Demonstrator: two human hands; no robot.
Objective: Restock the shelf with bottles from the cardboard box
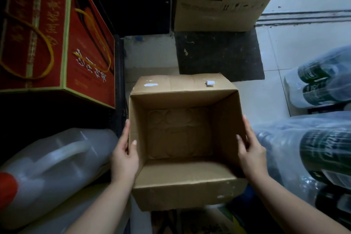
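Note:
An open brown cardboard box [182, 99] is held in front of me above the floor. Its inside is bare, with round bottle marks pressed into the bottom. My left hand [124, 155] grips the box's left wall, thumb inside and fingers outside. My right hand [250, 150] grips the right wall the same way. A large clear plastic jug with a red cap [53, 169] lies on the dark shelf [117, 74] at my lower left.
A red gift box with yellow cord handles [57, 30] sits on the shelf at upper left. A big cardboard carton [224, 0] stands ahead on a dark mat [218, 53]. Shrink-wrapped packs of green-labelled bottles [319, 148] crowd the right side. The floor is pale tile.

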